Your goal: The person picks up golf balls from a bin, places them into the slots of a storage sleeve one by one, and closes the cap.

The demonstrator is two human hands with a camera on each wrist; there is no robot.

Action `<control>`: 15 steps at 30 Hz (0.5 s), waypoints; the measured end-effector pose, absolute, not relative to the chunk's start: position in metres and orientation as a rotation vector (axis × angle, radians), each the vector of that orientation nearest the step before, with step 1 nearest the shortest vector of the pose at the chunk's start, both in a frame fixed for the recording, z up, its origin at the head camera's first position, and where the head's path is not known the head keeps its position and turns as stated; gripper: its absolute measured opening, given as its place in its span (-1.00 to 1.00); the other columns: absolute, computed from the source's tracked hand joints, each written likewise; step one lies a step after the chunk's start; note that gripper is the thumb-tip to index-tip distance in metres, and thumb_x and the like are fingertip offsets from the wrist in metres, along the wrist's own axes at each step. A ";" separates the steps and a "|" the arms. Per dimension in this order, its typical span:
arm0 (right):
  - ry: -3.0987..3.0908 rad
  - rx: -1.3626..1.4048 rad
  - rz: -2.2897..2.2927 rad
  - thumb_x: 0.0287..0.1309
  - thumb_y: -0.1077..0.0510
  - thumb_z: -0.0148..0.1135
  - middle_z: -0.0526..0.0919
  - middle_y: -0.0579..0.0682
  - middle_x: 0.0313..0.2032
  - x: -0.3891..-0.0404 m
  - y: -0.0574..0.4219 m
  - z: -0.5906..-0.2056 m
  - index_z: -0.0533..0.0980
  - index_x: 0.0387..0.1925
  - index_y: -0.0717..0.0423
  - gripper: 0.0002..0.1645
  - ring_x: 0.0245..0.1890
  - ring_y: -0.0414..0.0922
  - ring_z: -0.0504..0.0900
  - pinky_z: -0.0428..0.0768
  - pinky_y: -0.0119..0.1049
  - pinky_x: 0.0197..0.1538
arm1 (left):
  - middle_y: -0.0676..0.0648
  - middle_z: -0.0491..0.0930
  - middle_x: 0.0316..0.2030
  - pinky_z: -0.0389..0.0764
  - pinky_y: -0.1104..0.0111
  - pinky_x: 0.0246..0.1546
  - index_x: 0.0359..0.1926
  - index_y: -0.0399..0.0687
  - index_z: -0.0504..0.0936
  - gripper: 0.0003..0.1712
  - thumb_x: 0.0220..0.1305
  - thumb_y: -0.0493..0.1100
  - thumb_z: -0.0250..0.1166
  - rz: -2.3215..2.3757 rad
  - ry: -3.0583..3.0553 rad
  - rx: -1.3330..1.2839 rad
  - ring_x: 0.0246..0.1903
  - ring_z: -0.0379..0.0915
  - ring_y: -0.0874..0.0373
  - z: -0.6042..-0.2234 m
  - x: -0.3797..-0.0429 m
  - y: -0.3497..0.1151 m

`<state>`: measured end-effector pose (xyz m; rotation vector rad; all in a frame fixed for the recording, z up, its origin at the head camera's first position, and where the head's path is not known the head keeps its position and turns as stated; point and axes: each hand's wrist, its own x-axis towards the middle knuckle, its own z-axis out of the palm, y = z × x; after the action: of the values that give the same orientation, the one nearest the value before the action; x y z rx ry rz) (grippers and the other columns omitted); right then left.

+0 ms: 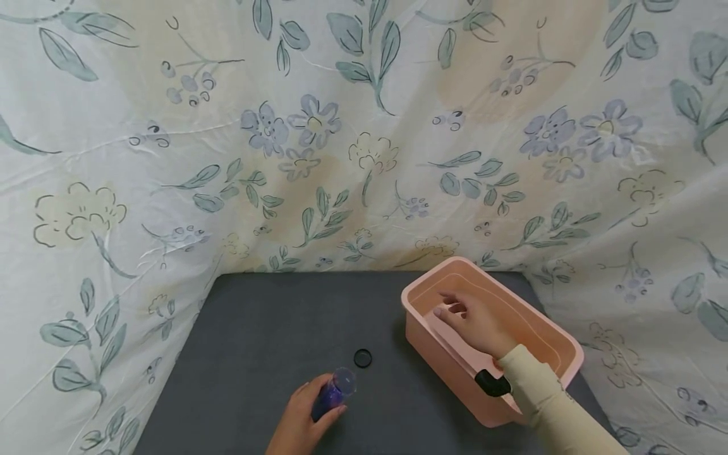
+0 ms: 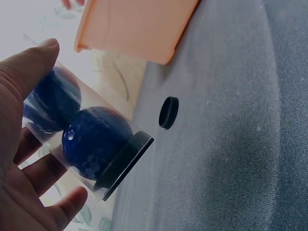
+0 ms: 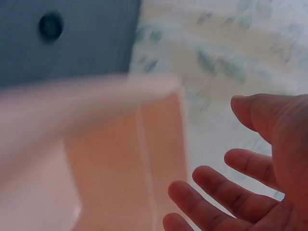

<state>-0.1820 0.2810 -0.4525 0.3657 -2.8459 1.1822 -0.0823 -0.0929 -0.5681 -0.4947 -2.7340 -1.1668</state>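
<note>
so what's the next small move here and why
Probably bring the empty right hand from over the pink bin to the clear tube: the left hand holds it, two blue balls show inside, and a black cap lies on the table.

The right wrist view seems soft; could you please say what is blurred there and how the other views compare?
Right wrist: the pink bin and black cap are blurred, the right hand clearer; left wrist: reflections streak the clear tube, with washed-out brightness at upper left; head: the floral cloth is fairly clear, with shadow on the table beside the bin.
</note>
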 end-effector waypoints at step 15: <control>-3.170 0.077 0.930 0.34 -0.07 0.37 0.59 0.35 0.22 -0.216 0.332 -0.494 0.45 0.31 0.32 -0.29 0.08 0.22 0.63 0.67 0.17 0.11 | 0.13 0.68 0.05 0.71 0.12 -0.07 0.21 0.11 0.57 -0.43 0.29 0.21 0.44 -1.169 -2.717 -0.518 -0.05 0.65 0.19 -0.575 -0.083 -0.093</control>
<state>-0.2160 0.3315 -0.4937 0.0769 -3.1703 0.9304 -0.0831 -0.0932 -0.5749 -0.5181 -2.7167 -1.1694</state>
